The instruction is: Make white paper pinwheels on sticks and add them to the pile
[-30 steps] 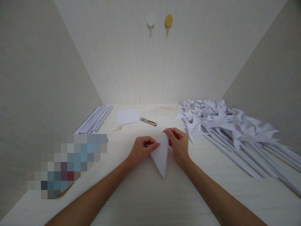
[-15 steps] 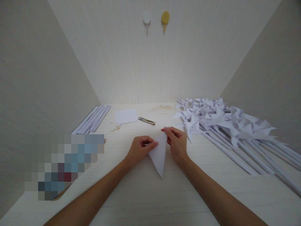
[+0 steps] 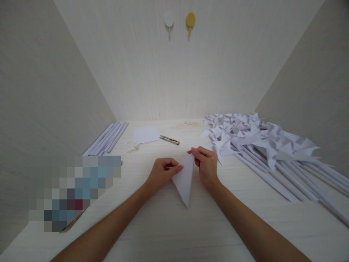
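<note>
Between my hands is a sheet of white paper [image 3: 185, 180], folded into a triangle with one point hanging toward me. My left hand [image 3: 163, 171] pinches its left side between thumb and fingers. At the top corner my right hand [image 3: 205, 163] grips the paper with thumb and forefinger, its other fingers curled in. Beyond my hands lie a pair of thread snips or a small cutter [image 3: 169, 139] and a flat white paper sheet [image 3: 146, 135], nearly touching each other.
White paper pinwheels [image 3: 253, 134] on rolled paper sticks [image 3: 278, 178] are heaped at right. More rolled paper tubes [image 3: 107, 138] lie at back left, above a blurred-out patch. Small tan scraps [image 3: 135, 147] dot the table [image 3: 152, 233]. Two hooks [image 3: 190, 20] are on the back wall.
Hardly anything differs. The right hand has shifted very slightly with the paper's top corner, and the whole view has drifted a little.
</note>
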Tool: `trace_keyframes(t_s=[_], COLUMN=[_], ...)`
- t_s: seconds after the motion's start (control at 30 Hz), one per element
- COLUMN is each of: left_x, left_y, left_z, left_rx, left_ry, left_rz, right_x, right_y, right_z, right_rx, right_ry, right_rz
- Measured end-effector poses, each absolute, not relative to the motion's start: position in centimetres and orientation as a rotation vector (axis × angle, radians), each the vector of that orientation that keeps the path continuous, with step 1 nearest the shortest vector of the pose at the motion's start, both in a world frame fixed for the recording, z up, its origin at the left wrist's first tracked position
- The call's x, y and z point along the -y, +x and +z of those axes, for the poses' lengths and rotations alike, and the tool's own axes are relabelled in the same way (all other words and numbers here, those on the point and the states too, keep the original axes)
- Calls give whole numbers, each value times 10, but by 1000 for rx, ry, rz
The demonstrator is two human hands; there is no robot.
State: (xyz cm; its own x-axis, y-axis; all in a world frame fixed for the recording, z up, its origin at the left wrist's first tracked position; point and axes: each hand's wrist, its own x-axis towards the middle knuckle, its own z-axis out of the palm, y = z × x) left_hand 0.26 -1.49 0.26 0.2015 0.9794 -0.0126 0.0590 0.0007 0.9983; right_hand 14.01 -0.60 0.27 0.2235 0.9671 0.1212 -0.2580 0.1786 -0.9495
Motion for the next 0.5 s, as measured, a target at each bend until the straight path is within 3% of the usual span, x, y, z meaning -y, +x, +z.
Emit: trace_keyframes(t_s=[0.5], left_x=[13], left_y=[1], left_z=[3], left_rx=[-1192], left_ry=[1246], left_rz=[1243], right_x=[8], right_y=[131], right_z=[-6], right_rx=[1310], right_ry=[-1144], right_rz=[1145])
